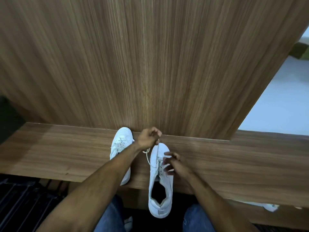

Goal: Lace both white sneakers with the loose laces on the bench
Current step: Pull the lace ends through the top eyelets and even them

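Note:
Two white sneakers lie on the wooden bench [58, 153]. The left sneaker [119, 144] has laces across its eyelets and is partly hidden by my left forearm. The right sneaker [160, 181] points away from me, its heel hanging over the bench's front edge. My left hand [148, 137] is raised above the toe and pinches a white lace [157, 148] pulled taut upward from the eyelets. A loop of lace [147, 156] hangs beside the shoe's left side. My right hand [172, 164] rests on the eyelet area with fingers spread.
A tall wood-grain panel [150, 64] rises right behind the bench. A pale floor [280, 101] shows at the right. Dark slatted flooring [25, 198] lies at lower left. My blue-jeaned knees [110, 216] are below the bench edge.

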A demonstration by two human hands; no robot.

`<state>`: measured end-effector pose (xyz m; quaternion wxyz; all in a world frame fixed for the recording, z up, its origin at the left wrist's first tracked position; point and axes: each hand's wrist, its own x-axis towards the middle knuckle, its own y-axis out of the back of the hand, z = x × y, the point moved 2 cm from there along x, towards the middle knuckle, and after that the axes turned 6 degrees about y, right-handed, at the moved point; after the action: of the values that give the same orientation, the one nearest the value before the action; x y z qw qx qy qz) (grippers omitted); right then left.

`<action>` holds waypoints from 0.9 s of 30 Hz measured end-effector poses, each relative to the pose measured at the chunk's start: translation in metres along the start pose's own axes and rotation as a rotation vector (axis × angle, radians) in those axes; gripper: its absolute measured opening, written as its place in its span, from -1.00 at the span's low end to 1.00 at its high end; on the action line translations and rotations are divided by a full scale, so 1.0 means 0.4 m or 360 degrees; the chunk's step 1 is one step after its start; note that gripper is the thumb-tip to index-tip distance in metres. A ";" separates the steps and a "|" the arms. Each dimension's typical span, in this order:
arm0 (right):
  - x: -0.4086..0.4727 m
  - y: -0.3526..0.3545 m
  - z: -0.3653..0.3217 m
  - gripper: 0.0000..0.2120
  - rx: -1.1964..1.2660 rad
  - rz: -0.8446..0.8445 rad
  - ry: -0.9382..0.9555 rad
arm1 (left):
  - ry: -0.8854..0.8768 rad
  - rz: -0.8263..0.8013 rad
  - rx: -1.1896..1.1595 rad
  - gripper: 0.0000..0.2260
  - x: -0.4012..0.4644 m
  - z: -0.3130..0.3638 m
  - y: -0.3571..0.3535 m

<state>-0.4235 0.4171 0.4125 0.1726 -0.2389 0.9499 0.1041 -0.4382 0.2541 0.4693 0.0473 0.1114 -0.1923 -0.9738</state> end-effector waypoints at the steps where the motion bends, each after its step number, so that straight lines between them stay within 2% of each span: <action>1: 0.002 0.000 -0.034 -0.77 0.0101 0.0055 0.0103 | -0.0069 -0.0040 -0.0037 -0.94 0.001 0.026 0.008; 3: 0.003 -0.013 -0.101 -0.80 0.0157 0.0016 0.0297 | -0.0208 -0.0117 -0.0099 -0.96 0.000 0.072 0.019; 6: 0.005 -0.027 -0.167 -0.93 0.0199 -0.0032 0.0341 | -0.0315 -0.0163 -0.0079 -0.98 0.003 0.099 0.029; 8: 0.019 -0.017 -0.171 -0.93 0.0352 0.0062 0.0250 | -0.0299 -0.0122 0.0008 -0.91 0.005 0.082 0.045; 10: 0.029 0.009 -0.144 -0.91 0.0562 0.0196 0.0102 | -0.0268 -0.0090 0.0255 -0.84 0.001 0.044 0.069; 13: 0.029 0.073 -0.074 -0.89 0.0872 0.0476 -0.0138 | -0.0169 -0.0051 0.0720 -0.82 -0.011 -0.043 0.117; 15: 0.025 0.111 -0.023 -0.85 0.0987 0.0602 -0.0270 | -0.0076 0.0004 0.0835 -0.83 -0.008 -0.106 0.146; 18: 0.025 0.126 0.024 -0.91 0.0861 0.0696 -0.0283 | 0.0030 0.0100 0.0856 -0.86 -0.010 -0.154 0.161; 20: 0.028 0.108 0.023 -0.76 0.0670 0.0705 -0.0103 | 0.0016 0.0095 0.0816 -0.86 -0.013 -0.151 0.144; 23: 0.024 0.030 -0.014 -0.65 0.0266 0.0365 0.0165 | -0.0113 -0.0044 0.0707 -0.87 -0.024 -0.121 0.084; 25: 0.025 -0.025 -0.033 -0.74 0.0006 0.0135 0.0261 | -0.0197 -0.0126 0.0687 -0.88 -0.029 -0.102 0.039; 27: 0.029 -0.051 -0.038 -0.86 -0.0173 0.0086 0.0367 | -0.0220 -0.0143 0.0697 -0.88 -0.032 -0.093 0.012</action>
<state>-0.4275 0.3904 0.4199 0.0460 -0.2327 0.9625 0.1319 -0.4167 0.2381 0.4402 -0.0345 0.0605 -0.3965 -0.9154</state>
